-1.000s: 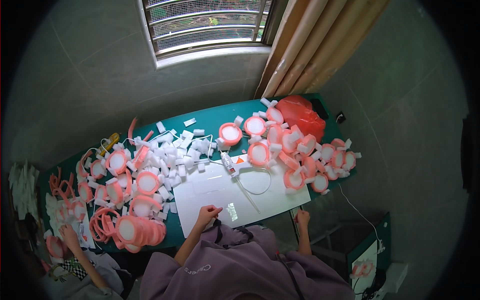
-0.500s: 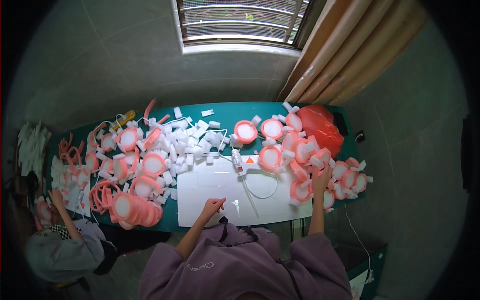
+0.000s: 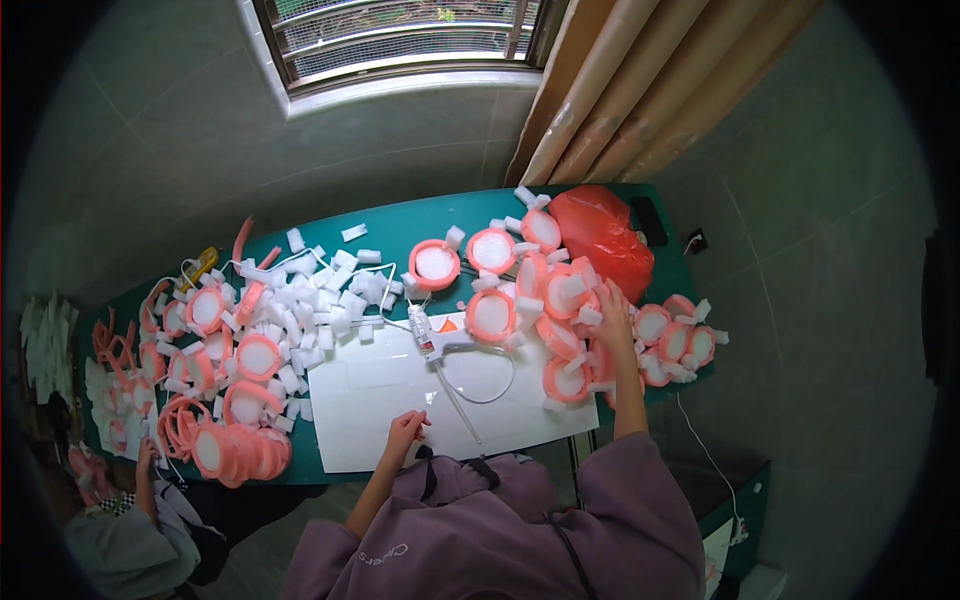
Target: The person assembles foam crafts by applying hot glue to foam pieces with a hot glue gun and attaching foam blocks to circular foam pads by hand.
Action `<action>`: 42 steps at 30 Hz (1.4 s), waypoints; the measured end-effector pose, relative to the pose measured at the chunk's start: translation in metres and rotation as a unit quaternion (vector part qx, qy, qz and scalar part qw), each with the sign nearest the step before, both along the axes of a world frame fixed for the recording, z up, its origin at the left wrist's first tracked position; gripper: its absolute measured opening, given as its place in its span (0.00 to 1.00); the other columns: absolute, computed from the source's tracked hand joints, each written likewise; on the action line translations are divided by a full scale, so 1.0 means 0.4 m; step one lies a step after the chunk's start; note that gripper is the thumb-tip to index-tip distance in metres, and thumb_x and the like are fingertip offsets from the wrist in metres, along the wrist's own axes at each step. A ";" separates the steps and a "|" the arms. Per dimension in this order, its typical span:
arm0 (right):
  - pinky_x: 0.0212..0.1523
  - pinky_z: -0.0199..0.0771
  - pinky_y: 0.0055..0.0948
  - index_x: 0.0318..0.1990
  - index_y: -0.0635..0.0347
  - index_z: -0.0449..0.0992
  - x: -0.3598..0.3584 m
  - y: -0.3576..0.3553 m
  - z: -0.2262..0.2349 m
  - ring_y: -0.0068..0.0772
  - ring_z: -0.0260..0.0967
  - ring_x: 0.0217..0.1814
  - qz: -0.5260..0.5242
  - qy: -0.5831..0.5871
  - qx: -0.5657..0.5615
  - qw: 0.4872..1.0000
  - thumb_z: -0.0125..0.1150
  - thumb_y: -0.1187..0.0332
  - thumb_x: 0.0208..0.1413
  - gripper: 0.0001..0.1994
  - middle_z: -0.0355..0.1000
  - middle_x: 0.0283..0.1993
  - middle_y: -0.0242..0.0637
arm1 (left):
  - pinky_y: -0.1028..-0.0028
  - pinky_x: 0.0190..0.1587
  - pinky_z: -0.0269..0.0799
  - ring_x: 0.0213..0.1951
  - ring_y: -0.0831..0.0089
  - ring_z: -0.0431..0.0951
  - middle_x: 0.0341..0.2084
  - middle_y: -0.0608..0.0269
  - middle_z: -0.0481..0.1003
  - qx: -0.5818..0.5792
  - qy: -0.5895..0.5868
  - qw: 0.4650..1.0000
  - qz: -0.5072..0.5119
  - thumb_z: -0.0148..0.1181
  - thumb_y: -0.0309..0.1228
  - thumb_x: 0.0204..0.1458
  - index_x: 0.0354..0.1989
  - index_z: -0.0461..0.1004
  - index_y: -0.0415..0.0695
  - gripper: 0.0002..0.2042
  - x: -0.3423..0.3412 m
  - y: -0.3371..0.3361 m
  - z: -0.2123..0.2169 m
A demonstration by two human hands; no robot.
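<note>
My right hand (image 3: 615, 315) reaches into a heap of round pink-rimmed foam pieces (image 3: 560, 292) with white centres and small white blocks on their sides. Its fingers are stretched out over the heap and touch the pieces; the tips are partly hidden. My left hand (image 3: 406, 430) hovers by the front edge of a white board (image 3: 350, 400), fingers curled in, with nothing visible in them. On the board lies a glue gun (image 3: 423, 332) with a white cable and a thin clear stick.
A red plastic bag (image 3: 605, 240) stands behind the heap. White foam blocks (image 3: 310, 305) and more pink rings (image 3: 240, 452) cover the left of the green table (image 3: 400, 215). At the left, another person's hand (image 3: 148, 455) rests near the table. A curtain (image 3: 620, 80) hangs behind.
The view has shifted, so the table sits further left in it. My right hand has moved further back over the heap. My left hand stays low and curled. The other person's arm has lowered.
</note>
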State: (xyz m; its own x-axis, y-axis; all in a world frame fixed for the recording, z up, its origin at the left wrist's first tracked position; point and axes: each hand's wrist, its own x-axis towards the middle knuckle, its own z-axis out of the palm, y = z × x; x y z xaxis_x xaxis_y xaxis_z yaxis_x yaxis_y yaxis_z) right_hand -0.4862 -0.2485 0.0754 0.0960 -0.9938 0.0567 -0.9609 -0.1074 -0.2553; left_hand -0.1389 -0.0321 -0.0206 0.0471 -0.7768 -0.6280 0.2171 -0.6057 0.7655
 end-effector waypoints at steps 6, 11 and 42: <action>0.50 0.57 0.39 0.48 0.54 0.61 -0.058 0.007 0.090 0.43 0.54 0.53 -0.015 -0.177 -0.104 0.979 0.65 0.73 0.26 0.33 0.52 0.54 0.42 | 0.85 0.21 0.58 0.15 0.85 0.61 0.09 0.71 0.62 -0.012 0.032 0.999 -0.039 0.47 0.37 0.50 0.20 0.70 0.40 0.14 -0.085 -0.065 0.045; 0.54 0.54 0.36 0.49 0.58 0.59 -0.047 0.037 0.232 0.42 0.49 0.57 -0.036 -0.300 -0.232 0.925 0.66 0.72 0.28 0.33 0.50 0.56 0.42 | 0.85 0.23 0.60 0.17 0.84 0.63 0.12 0.70 0.64 -0.056 0.085 0.994 -0.034 0.47 0.34 0.50 0.24 0.70 0.39 0.11 -0.139 -0.107 0.083; 0.45 0.59 0.34 0.46 0.63 0.61 0.484 0.189 -0.134 0.40 0.59 0.46 0.266 -0.277 0.021 0.923 0.55 0.77 0.36 0.24 0.59 0.46 0.45 | 0.88 0.31 0.62 0.32 0.85 0.66 0.32 0.70 0.66 -0.205 0.128 0.881 0.408 0.48 0.31 0.49 0.44 0.60 0.44 0.14 0.161 -0.033 0.360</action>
State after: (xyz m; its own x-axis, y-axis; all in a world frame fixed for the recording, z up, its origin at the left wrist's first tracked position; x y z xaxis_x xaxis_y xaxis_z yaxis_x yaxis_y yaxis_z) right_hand -0.2927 -0.1731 0.0217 0.5389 -0.8166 0.2068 -0.4958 -0.5060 -0.7058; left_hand -0.0747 -0.0453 0.1235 0.5910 -0.7144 -0.3746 0.6498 0.1465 0.7459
